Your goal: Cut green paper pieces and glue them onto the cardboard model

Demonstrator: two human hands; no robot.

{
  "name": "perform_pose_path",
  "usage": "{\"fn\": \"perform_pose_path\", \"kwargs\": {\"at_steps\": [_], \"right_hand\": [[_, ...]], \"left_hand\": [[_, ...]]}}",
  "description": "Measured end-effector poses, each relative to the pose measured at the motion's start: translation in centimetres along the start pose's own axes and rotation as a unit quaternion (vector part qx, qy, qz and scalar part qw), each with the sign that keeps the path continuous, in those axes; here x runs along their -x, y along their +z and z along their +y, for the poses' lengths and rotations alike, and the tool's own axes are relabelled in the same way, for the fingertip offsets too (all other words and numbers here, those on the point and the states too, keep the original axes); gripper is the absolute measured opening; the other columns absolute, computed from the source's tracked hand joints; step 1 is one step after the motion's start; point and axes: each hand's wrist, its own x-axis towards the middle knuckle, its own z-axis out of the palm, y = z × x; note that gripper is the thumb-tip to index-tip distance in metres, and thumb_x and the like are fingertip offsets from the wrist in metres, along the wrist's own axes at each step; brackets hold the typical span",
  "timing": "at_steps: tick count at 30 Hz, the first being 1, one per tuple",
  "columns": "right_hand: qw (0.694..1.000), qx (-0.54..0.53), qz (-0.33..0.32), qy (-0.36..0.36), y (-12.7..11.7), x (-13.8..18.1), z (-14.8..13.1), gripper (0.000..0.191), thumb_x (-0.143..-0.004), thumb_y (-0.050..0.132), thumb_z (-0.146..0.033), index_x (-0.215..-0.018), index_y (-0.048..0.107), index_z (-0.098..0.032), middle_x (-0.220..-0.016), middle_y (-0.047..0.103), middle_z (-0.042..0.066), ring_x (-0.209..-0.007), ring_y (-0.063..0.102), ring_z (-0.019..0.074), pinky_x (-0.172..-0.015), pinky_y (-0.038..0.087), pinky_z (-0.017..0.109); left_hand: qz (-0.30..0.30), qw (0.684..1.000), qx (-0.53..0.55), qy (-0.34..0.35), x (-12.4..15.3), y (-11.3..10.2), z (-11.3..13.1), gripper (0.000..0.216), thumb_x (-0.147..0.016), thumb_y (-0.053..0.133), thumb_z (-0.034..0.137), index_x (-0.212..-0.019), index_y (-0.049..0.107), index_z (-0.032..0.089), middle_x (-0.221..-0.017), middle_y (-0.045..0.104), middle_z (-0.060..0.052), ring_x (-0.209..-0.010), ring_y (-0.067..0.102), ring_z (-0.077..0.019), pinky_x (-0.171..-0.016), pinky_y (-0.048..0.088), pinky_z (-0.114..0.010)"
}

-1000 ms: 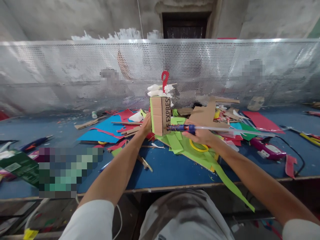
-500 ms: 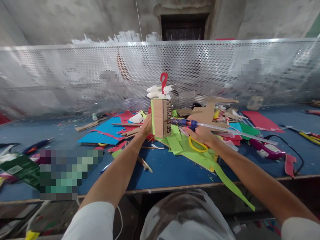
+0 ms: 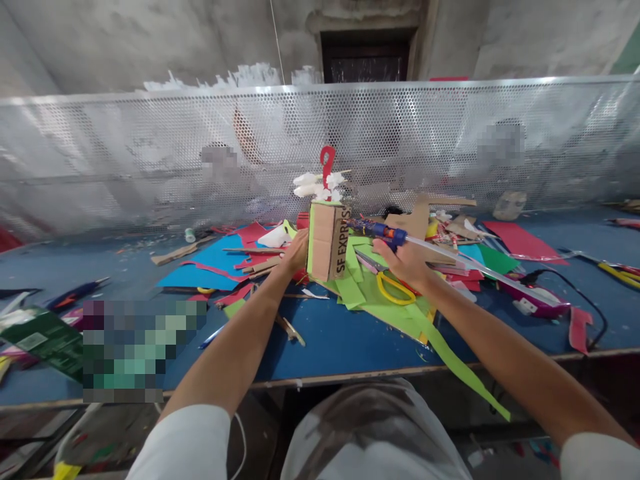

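A small upright cardboard box (image 3: 327, 241) with printed letters on its side stands among paper scraps; white foam bits and a red loop stick out of its top. My left hand (image 3: 296, 253) holds the box's left side. My right hand (image 3: 406, 261) grips a blue glue gun (image 3: 383, 231) with a long clear glue stick trailing to the right. The gun's tip touches the box's upper right edge. Yellow-handled scissors (image 3: 393, 285) lie on green paper just below my right hand.
Blue table (image 3: 330, 340) littered with red, blue and green paper, cardboard pieces (image 3: 413, 223) and a purple tool with a black cord (image 3: 535, 297). A perforated metal screen (image 3: 150, 153) runs along the far edge. A green packet (image 3: 43, 340) lies at the left.
My right hand has lifted the glue gun's tip from low on the box's right side up to its top edge. The left hand has turned the box slightly.
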Motion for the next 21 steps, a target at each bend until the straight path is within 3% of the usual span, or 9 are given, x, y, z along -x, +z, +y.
{"fn": "perform_pose_path", "kwargs": {"at_steps": [4, 7, 15, 21], "right_hand": [[0.998, -0.001, 0.055, -0.025, 0.4, -0.2, 0.8, 0.047, -0.100, 0.047, -0.071, -0.100, 0.060, -0.026, -0.086, 0.066, 0.007, -0.082, 0.066, 0.0293, -0.080, 0.054, 0.044], [0.996, -0.005, 0.082, -0.032, 0.6, -0.3, 1.2, 0.044, -0.100, 0.050, -0.070, -0.098, 0.060, -0.027, -0.083, 0.065, 0.006, -0.079, 0.065, 0.0293, -0.078, 0.055, 0.044], [0.993, -0.061, 0.088, -0.053, 0.4, -0.3, 0.8, 0.034, -0.101, 0.054, -0.061, -0.098, 0.062, -0.028, -0.093, 0.068, 0.007, -0.090, 0.067, 0.0300, -0.089, 0.055, 0.048], [0.996, -0.038, 0.085, -0.019, 0.5, -0.2, 1.5, 0.035, -0.100, 0.055, -0.062, -0.098, 0.063, -0.028, -0.087, 0.067, 0.007, -0.085, 0.066, 0.0313, -0.083, 0.054, 0.048]], "left_hand": [[-0.025, 0.987, -0.142, 0.073, -0.1, 0.0, -1.0, 0.034, -0.094, 0.057, 0.052, -0.094, 0.070, 0.020, -0.106, 0.075, -0.015, -0.105, 0.066, -0.0328, -0.106, 0.048, -0.053], [-0.035, 0.974, -0.190, 0.115, 0.0, 0.0, -1.5, 0.037, -0.101, 0.048, 0.049, -0.101, 0.069, 0.018, -0.112, 0.075, -0.017, -0.106, 0.066, -0.0314, -0.102, 0.050, -0.051], [-0.014, 0.972, -0.188, 0.139, 0.1, 0.0, -2.2, 0.034, -0.101, 0.050, 0.046, -0.110, 0.071, 0.021, -0.113, 0.075, -0.015, -0.107, 0.067, -0.0313, -0.101, 0.051, -0.050], [-0.017, 0.972, -0.185, 0.146, 0.1, -0.1, -2.4, 0.035, -0.100, 0.053, 0.046, -0.109, 0.072, 0.018, -0.115, 0.075, -0.017, -0.109, 0.067, -0.0332, -0.103, 0.050, -0.052]]}}
